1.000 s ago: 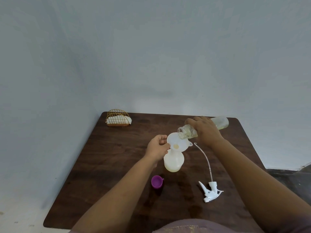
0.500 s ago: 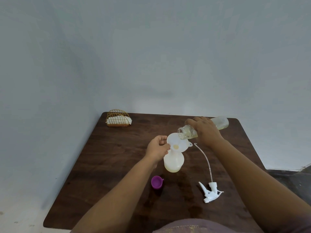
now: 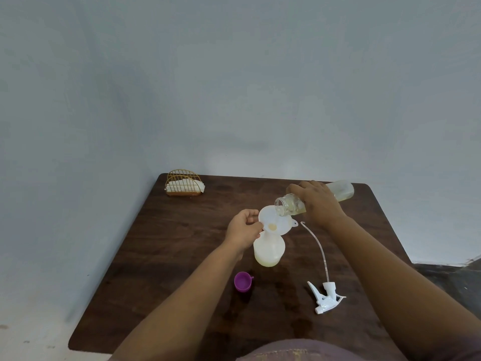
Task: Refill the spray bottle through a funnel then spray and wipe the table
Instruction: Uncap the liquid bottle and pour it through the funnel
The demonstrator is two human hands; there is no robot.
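Right now the pour is under way: the right hand (image 3: 318, 204) is wrapped shut around a clear refill bottle (image 3: 341, 190), tipped nearly flat so its open mouth hangs over the bowl of the white funnel (image 3: 273, 222). The funnel sits in the neck of the spray bottle (image 3: 269, 250), which stands upright near the middle of the desk (image 3: 166, 251) with pale yellowish liquid low inside. The left hand (image 3: 243, 229) has its fingers (image 3: 251, 213) pinched on the funnel's rim, probably to keep it from tipping under the pour. The trigger sprayer (image 3: 325, 298) with its long dip tube lies just to the right, and a purple cap (image 3: 243, 281) sits in front of the bottle; both seem set aside, clear of the pour. A wire napkin holder (image 3: 183, 183) stands at the far left corner, well apart. Open desk on the left leaves room for wiping; the right arm passes close above the sprayer.
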